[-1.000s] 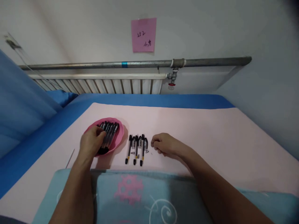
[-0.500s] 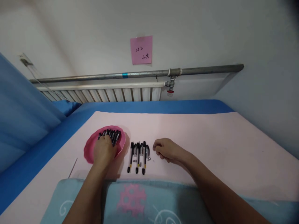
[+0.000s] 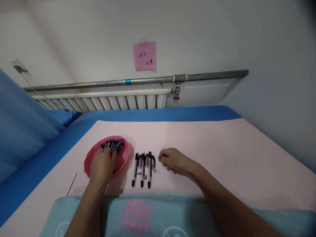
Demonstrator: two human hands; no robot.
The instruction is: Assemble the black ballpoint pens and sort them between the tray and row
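Observation:
My left hand (image 3: 102,164) reaches into a pink scalloped bowl (image 3: 125,158) on the left, its fingers closed on a black-and-clear pen (image 3: 118,145) among several others like it. My right hand (image 3: 172,159) rests on the pink surface with its fingers curled together; anything inside them is hidden. Between the hands stand out three pen barrels with black ends (image 3: 143,174), lying side by side. Black pen caps (image 3: 153,162) lie between and beside their upper ends. Small metallic pen tips (image 3: 155,171) are scattered close to the barrels.
A thin white stick (image 3: 71,184) lies left of the bowl. A blue patterned cloth (image 3: 177,210) covers the near edge. Beyond the pink surface (image 3: 209,141) are a blue border, a radiator (image 3: 118,102), and a metal pipe (image 3: 98,84) along the wall.
My left hand has shifted slightly within the bowl, and the pens there have moved against each other. My right hand stays curled in place. The whole view has shifted a little.

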